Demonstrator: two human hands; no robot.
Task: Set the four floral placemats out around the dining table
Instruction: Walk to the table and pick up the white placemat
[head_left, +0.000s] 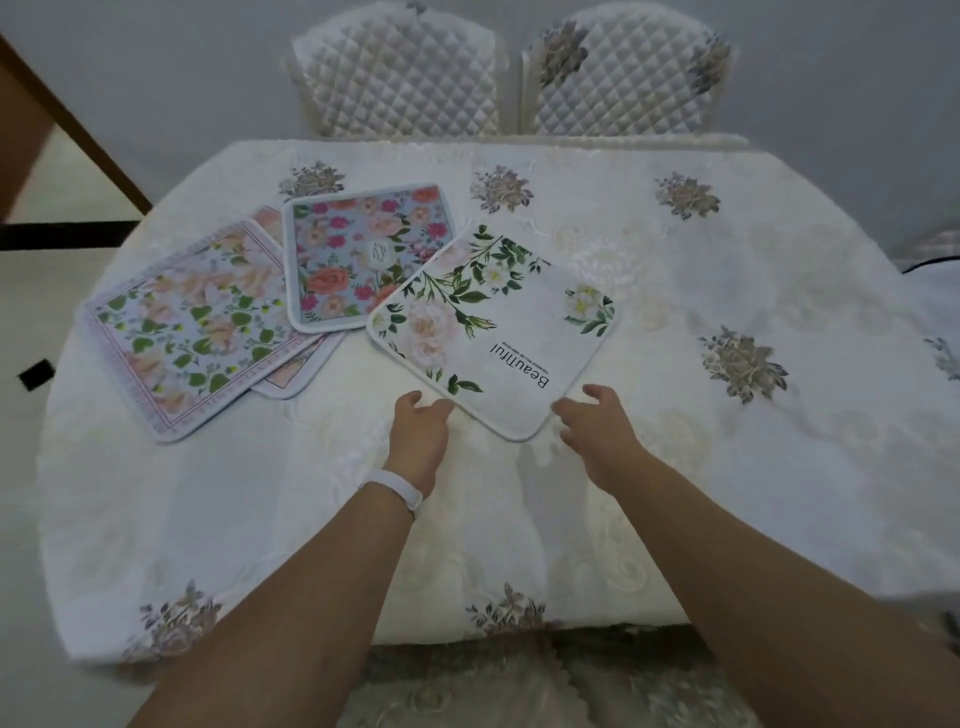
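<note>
Four floral placemats lie in a loose overlapping heap on the left half of the dining table (727, 467). A white mat with green leaves and the word "Beautiful" (498, 332) lies on top, nearest me. Behind it sits a blue mat with pink and orange flowers (363, 254). A pale mat with peach flowers and green leaves (192, 327) lies at the left, over a fourth mat (296, 371) that is mostly hidden. My left hand (421, 426) touches the white mat's near left edge. My right hand (597, 426) is at its near right corner, fingers apart.
A white embroidered tablecloth with grey-brown flower motifs covers the table. Two quilted chairs (400, 73) (623, 73) stand at the far side. A brown wooden piece (62, 119) runs along the upper left. A patterned rug (545, 686) lies below the near edge.
</note>
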